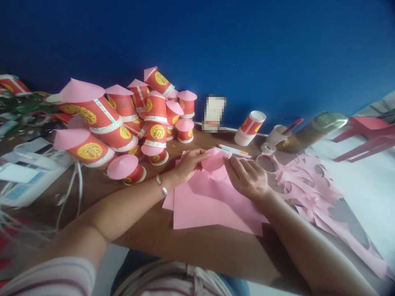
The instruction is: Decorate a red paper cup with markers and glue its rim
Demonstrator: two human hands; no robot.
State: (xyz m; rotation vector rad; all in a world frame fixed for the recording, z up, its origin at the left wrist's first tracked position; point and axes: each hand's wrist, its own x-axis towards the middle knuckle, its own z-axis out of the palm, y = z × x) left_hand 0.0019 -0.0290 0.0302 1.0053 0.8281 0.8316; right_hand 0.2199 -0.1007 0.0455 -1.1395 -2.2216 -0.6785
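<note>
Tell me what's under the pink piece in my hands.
Flat pink sheets lie there on the table, below the pink piece between the left hand and right hand. Whatever the sheets cover can't be seen.

Rounded pink paper piece (214, 161), raised, partly hidden; larger pink sheets (205, 205) beneath, overlapping, lying flat

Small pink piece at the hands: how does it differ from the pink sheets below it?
The small pink piece is held between the left hand and right hand; the pink sheets lie on the table. The piece is rounded and smaller; the sheets are larger and straight-edged. Both are pink.
</note>
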